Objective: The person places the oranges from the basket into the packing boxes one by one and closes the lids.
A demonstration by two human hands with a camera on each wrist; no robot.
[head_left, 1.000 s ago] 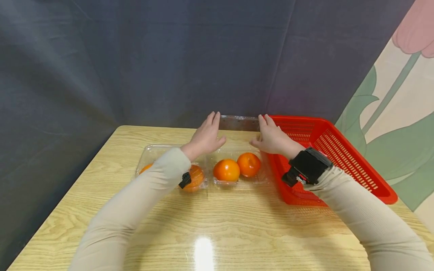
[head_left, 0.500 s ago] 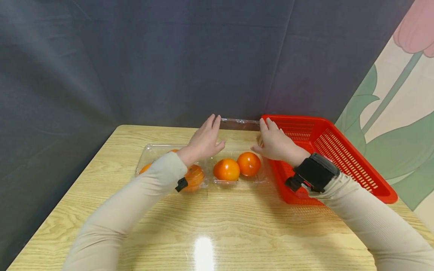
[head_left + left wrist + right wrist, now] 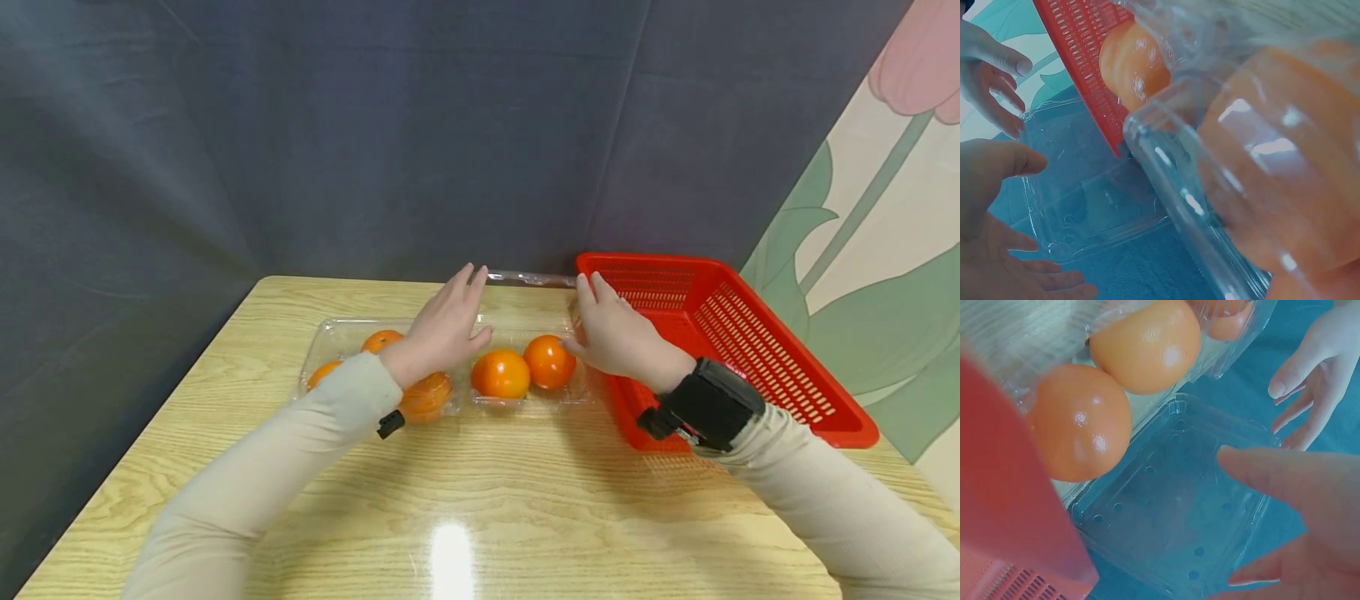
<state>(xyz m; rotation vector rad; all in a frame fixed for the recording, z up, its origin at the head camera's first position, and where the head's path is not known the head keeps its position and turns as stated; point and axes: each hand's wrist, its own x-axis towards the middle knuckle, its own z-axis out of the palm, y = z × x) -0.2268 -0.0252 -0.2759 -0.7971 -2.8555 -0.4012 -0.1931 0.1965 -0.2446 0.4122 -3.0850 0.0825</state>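
Note:
A clear plastic clamshell box (image 3: 459, 392) holds two round orange fruits (image 3: 501, 374), and its hinged lid (image 3: 532, 278) stands up at the back, tilted. My left hand (image 3: 442, 321) is at the lid's left side, fingers straight and thumb spread. At the right side, my right hand (image 3: 618, 337) reaches with straight fingertips right at the lid's edge. In the right wrist view the perforated lid (image 3: 1172, 500) spans between both hands. Its far edge meets the fingers of the left hand (image 3: 1319, 381).
A second clear box (image 3: 322, 333) with several orange fruits (image 3: 382, 340) sits directly left, partly behind my left forearm. A red slotted basket (image 3: 780, 367) stands close on the right. A dark curtain (image 3: 450, 142) hangs behind the wooden table (image 3: 510, 500).
Both hands have drawn a little nearer to me, and the lid's upper edge has come down with them. More of the left box's fruits now shows beside my left wrist.

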